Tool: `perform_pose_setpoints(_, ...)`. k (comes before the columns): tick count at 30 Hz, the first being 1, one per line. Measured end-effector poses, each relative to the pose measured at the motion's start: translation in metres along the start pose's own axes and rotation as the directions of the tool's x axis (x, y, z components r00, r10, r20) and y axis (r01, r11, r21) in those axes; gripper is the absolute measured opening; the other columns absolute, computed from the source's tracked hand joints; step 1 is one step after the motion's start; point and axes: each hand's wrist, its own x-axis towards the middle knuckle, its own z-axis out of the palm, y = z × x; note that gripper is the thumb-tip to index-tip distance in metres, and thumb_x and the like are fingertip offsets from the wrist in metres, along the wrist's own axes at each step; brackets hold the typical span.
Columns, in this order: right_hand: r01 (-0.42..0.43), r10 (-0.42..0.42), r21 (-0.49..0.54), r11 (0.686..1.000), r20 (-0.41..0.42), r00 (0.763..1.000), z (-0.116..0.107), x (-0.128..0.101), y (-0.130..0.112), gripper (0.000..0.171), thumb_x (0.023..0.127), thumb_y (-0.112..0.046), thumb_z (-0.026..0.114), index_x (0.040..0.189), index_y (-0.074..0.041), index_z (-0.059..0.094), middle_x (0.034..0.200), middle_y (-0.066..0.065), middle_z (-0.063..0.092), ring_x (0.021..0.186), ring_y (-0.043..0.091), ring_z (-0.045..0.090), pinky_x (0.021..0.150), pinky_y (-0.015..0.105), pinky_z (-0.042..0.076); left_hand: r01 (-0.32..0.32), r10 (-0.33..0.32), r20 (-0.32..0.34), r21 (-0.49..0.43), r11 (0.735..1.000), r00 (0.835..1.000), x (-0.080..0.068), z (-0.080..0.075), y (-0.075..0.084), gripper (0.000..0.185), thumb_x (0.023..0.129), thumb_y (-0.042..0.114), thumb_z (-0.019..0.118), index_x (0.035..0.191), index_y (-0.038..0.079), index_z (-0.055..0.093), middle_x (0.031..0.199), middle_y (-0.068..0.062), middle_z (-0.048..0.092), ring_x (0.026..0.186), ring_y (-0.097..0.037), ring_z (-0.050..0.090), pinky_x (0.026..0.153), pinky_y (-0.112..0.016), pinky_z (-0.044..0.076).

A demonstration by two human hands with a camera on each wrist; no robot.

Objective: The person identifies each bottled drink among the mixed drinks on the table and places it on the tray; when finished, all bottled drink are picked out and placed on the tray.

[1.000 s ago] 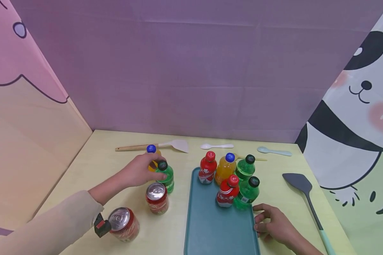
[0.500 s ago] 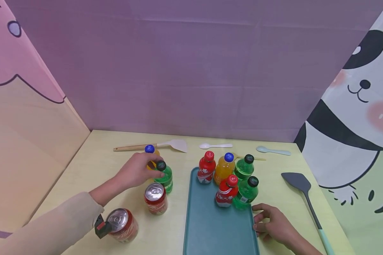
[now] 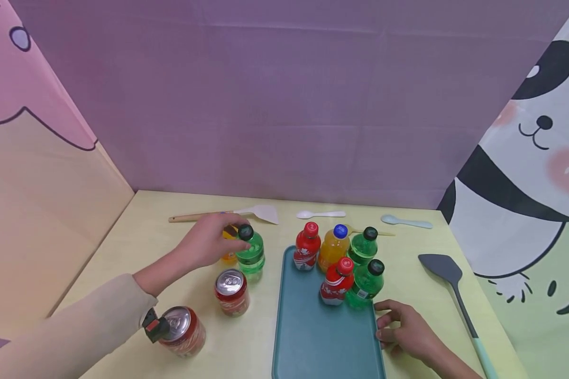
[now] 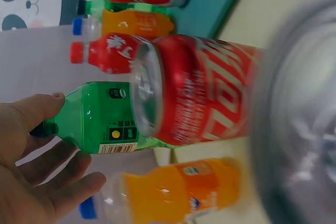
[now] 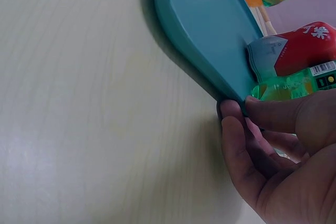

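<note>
My left hand (image 3: 211, 239) grips a green soda bottle (image 3: 251, 255) by its neck, just below the black cap; the bottle is upright and seems slightly off the table. Close behind that hand, mostly covered by it, an orange juice bottle (image 4: 173, 187) stands with a blue cap. My right hand (image 3: 410, 329) pinches the right rim of a teal tray (image 3: 329, 342) between thumb and fingers. Grouped at the tray's far end are two red bottles (image 3: 337, 284), another orange bottle (image 3: 334, 251) and two green bottles (image 3: 367, 287).
Two red soda cans, a nearer can (image 3: 185, 337) and a farther can (image 3: 232, 300), stand left of the tray. Along the back lie a spatula with a wooden handle (image 3: 196, 217), a white spoon (image 3: 320, 215) and a pale blue spoon (image 3: 406, 221). A grey turner (image 3: 448, 271) lies at right.
The green bottle has moved slightly up and to the right in my left hand, away from its spot behind the can. My right hand stays at the tray rim.
</note>
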Motion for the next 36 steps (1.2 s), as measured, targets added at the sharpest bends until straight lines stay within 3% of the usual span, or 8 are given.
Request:
perform_pose_setpoints(5,-0.005,0.005,0.008,1.0,0.003,1.0,0.001,0.0,0.0,0.057,0.084,0.003,0.075,0.136,0.006,0.053,0.093,0.011,0.065,0.071,0.026,0.072,0.055,0.043,0.059,-0.03,0.03,0.013,-0.029,0.999,0.999,0.007,0.0,0.015,0.035,0.086,0.02,0.084,0.119,0.015,0.073,0.11,-0.001,0.075,0.109,-0.026,0.07,0.089,-0.042,0.061)
perform_pose_setpoints(11,-0.01,0.01,-0.001,1.0,-0.005,1.0,0.001,0.001,0.001,0.057,0.084,0.002,0.075,0.136,0.006,0.053,0.093,0.01,0.066,0.071,0.026,0.071,0.055,0.043,0.059,-0.074,0.076,0.019,-0.089,0.993,0.997,0.013,0.009,0.031,0.029,0.084,0.021,0.085,0.112,0.018,0.074,0.102,0.006,0.075,0.103,-0.02,0.071,0.089,-0.042,0.059)
perform_pose_setpoints(24,-0.024,0.024,-0.006,1.0,-0.016,1.0,0.001,0.001,0.001,0.057,0.085,0.002,0.075,0.137,0.005,0.053,0.094,0.009,0.066,0.071,0.025,0.071,0.056,0.043,0.059,-0.081,0.107,0.139,-0.179,0.981,0.985,0.025,0.048,0.061,0.026,0.087,0.023,0.084,0.11,0.02,0.074,0.101,0.009,0.073,0.103,-0.017,0.068,0.082,-0.029,0.06)
perform_pose_setpoints(29,-0.01,0.01,0.004,1.0,-0.015,1.0,0.002,0.0,0.002,0.057,0.085,0.002,0.075,0.138,0.004,0.053,0.094,0.01,0.065,0.071,0.026,0.071,0.056,0.043,0.059,-0.06,0.093,0.172,-0.186,0.981,0.981,0.028,0.063,0.068,0.024,0.086,0.021,0.085,0.108,0.019,0.074,0.098,0.008,0.072,0.1,-0.018,0.067,0.079,-0.027,0.059)
perform_pose_setpoints(36,-0.018,0.018,-0.003,1.0,-0.015,1.0,0.001,0.0,0.002,0.057,0.086,0.003,0.074,0.139,0.004,0.053,0.094,0.009,0.066,0.072,0.025,0.07,0.057,0.043,0.06,-0.083,0.117,0.192,-0.173,0.981,0.974,0.031,0.081,0.073,0.03,0.085,0.022,0.086,0.111,0.014,0.074,0.1,0.006,0.072,0.099,-0.02,0.067,0.076,-0.022,0.058)
